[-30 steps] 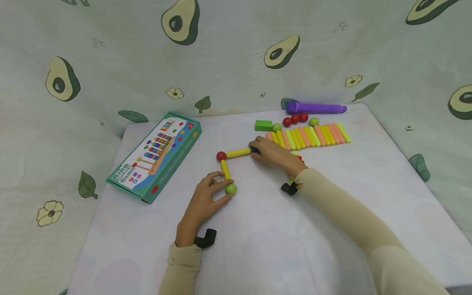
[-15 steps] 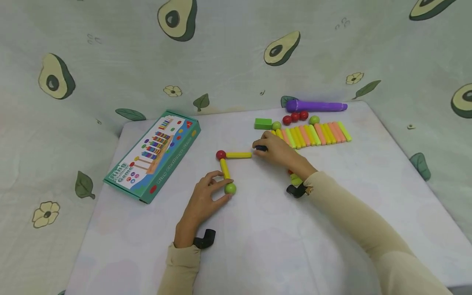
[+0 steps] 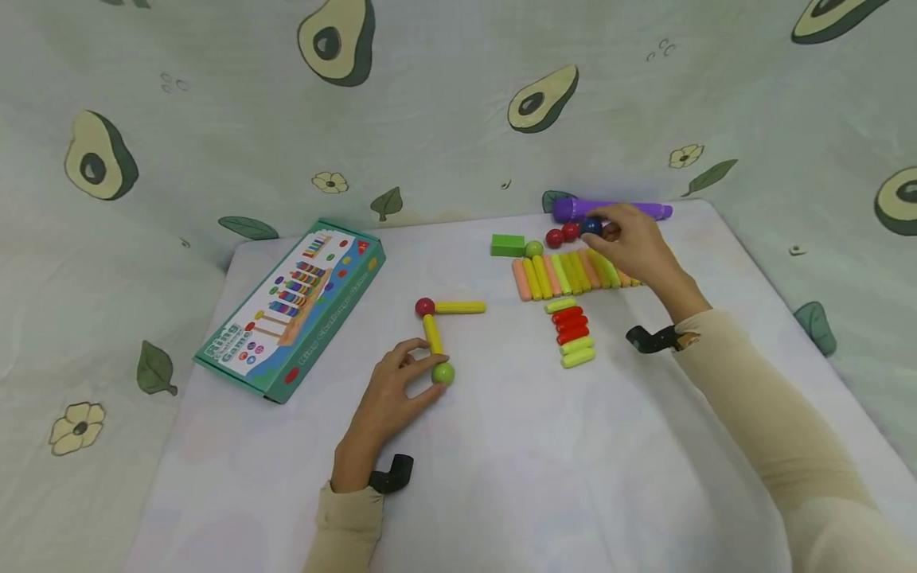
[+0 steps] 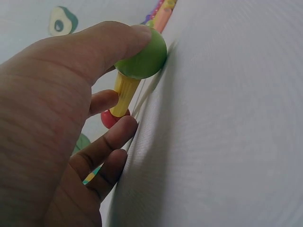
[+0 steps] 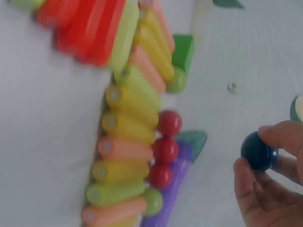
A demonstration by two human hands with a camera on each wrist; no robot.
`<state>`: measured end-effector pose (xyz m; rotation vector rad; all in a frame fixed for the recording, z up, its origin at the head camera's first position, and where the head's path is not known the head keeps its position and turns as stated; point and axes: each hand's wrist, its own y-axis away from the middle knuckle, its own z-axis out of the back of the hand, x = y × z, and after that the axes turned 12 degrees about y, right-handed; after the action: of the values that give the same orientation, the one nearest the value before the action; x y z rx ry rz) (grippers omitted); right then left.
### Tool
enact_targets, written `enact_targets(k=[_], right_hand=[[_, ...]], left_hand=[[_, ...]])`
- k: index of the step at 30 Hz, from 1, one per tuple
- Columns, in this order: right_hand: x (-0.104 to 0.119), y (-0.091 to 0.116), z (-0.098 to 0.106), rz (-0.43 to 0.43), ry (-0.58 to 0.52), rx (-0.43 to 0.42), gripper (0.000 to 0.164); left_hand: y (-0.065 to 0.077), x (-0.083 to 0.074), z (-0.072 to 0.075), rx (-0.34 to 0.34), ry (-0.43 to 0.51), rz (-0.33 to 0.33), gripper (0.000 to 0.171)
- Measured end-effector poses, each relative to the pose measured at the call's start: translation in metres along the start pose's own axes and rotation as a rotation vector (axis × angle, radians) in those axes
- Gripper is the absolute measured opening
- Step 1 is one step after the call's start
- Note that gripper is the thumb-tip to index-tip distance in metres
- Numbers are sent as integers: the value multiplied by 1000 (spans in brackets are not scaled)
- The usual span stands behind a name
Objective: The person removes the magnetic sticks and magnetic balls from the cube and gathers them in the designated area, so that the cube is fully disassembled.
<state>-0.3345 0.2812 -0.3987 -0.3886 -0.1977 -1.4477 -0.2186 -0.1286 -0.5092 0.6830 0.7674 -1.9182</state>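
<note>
My left hand [image 3: 394, 394] pinches a green ball [image 3: 442, 373] between thumb and finger, low on the white cloth. From that ball a yellow stick [image 4: 124, 90] runs to a red ball [image 3: 425, 307]. A second yellow stick [image 3: 462, 307] lies rightward from the red ball, touching it. My right hand [image 3: 634, 243] pinches a dark blue ball [image 5: 255, 151] in its fingertips, above the back of the table. In the head view it partly covers the purple microphone-shaped piece [image 3: 569, 210] and some sticks.
A long row of yellow, orange and lime sticks [image 3: 542, 276] spans the back right, with shorter red and lime pieces [image 3: 571, 326] in front. Behind are red balls [image 3: 555, 238], a smaller green ball [image 3: 533, 249] and a green block [image 3: 507, 245]. A game box [image 3: 294, 302] lies left.
My right hand has carried the dark blue ball from the free end of the second yellow stick rightward and back, uncovering the short pieces. That stick has swung level. My left hand stays put.
</note>
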Motion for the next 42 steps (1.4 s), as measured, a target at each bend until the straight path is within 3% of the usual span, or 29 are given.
enact_targets(k=[3,10,15,21,29,35,38,42], right_hand=[[-19,-9,6,-27,14,-32,47],[-53,-34,6,-170,12,13,51],[-63,-48,-2,-270,-27,38,53],[-73,-60,-12,-328,-42,95,56],[-83,-63,-22,-346,-48,133,56],[-79,-59,-18,-355,-48,122,55],[-70,-55,-14,-316,-34,70,54],[-41,-41,-18,-160,-16,-53,40]], left_hand=[[1,2,2,-5,-3,-15,42],[2,5,0,14,30,-10,44],[3,4,-2,-1,32,-14,43],[3,4,-1,-2,45,-24,43],[2,4,-1,-7,42,-50,43],[2,5,-2,-5,37,-76,44],[0,5,-1,-2,32,-74,45],[-2,6,0,-1,20,-70,44]])
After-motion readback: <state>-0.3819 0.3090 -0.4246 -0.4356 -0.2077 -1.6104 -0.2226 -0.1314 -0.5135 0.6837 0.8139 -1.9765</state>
